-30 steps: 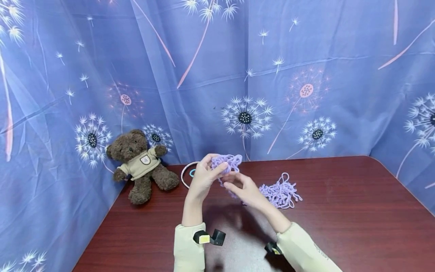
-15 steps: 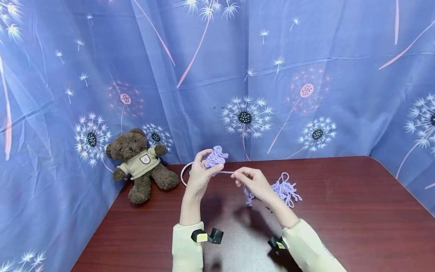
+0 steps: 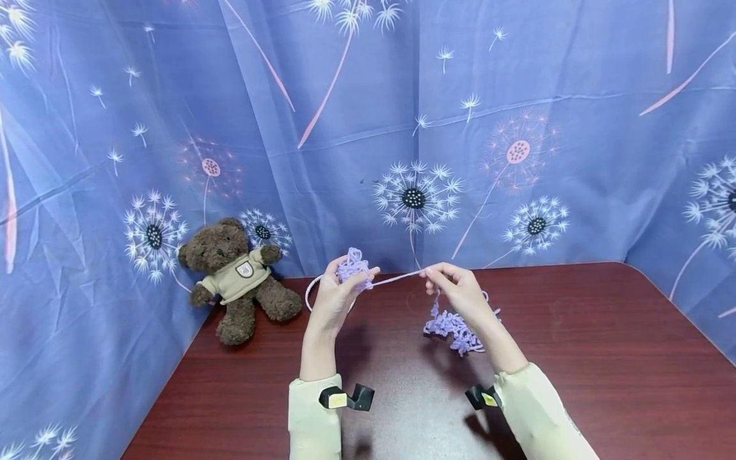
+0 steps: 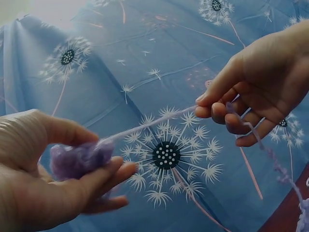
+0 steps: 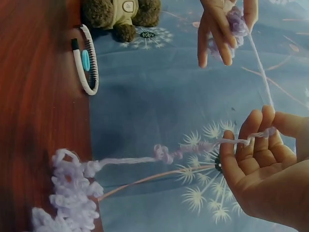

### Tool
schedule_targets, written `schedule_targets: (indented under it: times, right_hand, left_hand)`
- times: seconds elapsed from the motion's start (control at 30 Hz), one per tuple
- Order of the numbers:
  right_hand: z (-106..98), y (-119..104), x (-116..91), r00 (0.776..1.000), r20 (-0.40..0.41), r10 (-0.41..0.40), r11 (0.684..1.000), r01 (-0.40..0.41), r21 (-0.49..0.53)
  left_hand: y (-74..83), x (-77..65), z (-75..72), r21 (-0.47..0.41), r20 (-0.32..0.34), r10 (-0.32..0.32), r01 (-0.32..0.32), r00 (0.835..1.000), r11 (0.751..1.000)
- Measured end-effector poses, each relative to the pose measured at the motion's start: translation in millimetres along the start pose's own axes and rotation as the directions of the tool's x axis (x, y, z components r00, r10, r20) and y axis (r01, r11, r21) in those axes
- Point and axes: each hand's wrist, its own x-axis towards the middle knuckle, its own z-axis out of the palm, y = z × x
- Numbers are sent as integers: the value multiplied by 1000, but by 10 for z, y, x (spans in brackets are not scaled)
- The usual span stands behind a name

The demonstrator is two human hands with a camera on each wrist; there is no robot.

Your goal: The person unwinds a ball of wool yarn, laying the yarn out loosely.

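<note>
My left hand (image 3: 333, 297) holds a small bundle of looped purple yarn (image 4: 79, 160) between thumb and fingers, above the table. A single strand of yarn (image 4: 145, 126) stretches taut from that bundle to my right hand (image 3: 460, 294). Thumb and forefinger of the right hand pinch this strand. From there a knotted, crinkled length of yarn (image 5: 169, 152) hangs down past the curled fingers. It runs to a heap of knotted purple yarn (image 3: 454, 329) under the right hand, partly hidden by the forearm in the head view.
A brown teddy bear (image 3: 232, 275) in a beige shirt sits at the table's back left. Beside it a white headband (image 5: 87, 65) lies with a light blue ring (image 5: 86, 60). The red-brown table (image 3: 604, 345) meets a blue dandelion curtain (image 3: 345, 128) behind.
The right hand has moved right and up, away from the left hand, drawing the strand out long. The left hand has shifted slightly left with its bundle.
</note>
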Motion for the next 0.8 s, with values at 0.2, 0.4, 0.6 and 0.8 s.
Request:
schedule_targets:
  times: [0.2,0.4,0.6,0.8]
  right_hand:
    - [-101,-42,4,999,-46,20,999,-18,42]
    - [-275,-62,10,995,-95,7,995,2,101]
    - [-449,-95,12,989,-146,-2,993,20,119]
    - [-632,-92,24,980,-200,-10,981,49,189]
  left_hand:
    - [-12,-8,-4,96,143,-66,52,988,994]
    - [-12,-11,-14,161,202,-111,79,973,984]
    - [18,-9,-31,162,229,-89,52,969,985]
    - [46,-8,-97,172,182,-58,26,982,985]
